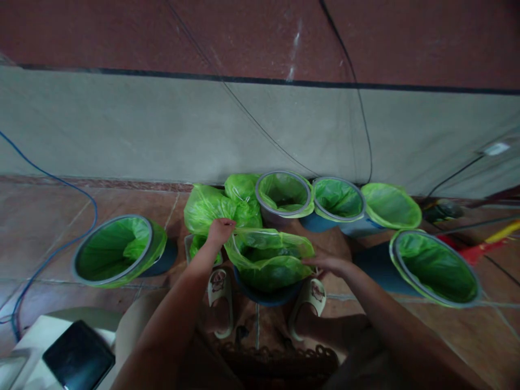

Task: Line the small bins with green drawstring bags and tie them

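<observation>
Between my slippered feet stands a blue bin (264,297) with a green garbage bag (272,271) inside it, its mouth held wide above the rim. My left hand (221,230) pinches the bag's edge on the left, close to some full, tied green bags. At the opposite side, my right hand (327,264) grips the bag's edge with its fingertips. A small light-coloured basket (189,250) with green plastic in it sits beneath my left forearm.
Lined bins stand around: a grey-rimmed bin (152,244) at left, several along the wall, and a tilted bin (439,268) at right. Tied bags (207,208) lean near the wall. A blue cable (95,208) crosses the floor; a phone (79,355) lies lower left.
</observation>
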`<state>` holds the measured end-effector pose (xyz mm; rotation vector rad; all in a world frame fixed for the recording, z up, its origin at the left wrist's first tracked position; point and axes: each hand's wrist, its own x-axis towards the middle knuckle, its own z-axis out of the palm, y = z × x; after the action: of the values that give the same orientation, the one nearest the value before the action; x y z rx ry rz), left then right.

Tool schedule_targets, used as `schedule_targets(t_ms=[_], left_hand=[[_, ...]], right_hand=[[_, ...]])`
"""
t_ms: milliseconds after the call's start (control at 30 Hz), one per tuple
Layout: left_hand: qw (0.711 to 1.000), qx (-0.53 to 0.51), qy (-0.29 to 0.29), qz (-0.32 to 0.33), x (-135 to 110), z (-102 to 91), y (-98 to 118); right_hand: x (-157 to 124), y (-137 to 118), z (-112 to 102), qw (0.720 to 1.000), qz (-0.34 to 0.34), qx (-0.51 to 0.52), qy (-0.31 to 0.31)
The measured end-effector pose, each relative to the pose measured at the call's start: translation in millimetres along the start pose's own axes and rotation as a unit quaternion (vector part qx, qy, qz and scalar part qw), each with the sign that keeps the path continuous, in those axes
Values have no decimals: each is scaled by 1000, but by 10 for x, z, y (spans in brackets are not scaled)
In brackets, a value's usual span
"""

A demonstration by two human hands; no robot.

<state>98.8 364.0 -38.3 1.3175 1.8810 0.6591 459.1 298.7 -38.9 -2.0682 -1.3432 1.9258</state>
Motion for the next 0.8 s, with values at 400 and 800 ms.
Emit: schedule_targets(t_ms=[400, 800], left_hand=[[977, -198, 57, 58, -6, -119, 262], [913, -356, -22, 199, -515, -308, 979]], right_hand=[[-168, -204, -313, 978, -195, 75, -14], [-662, -833, -219, 889, -398, 113, 197]])
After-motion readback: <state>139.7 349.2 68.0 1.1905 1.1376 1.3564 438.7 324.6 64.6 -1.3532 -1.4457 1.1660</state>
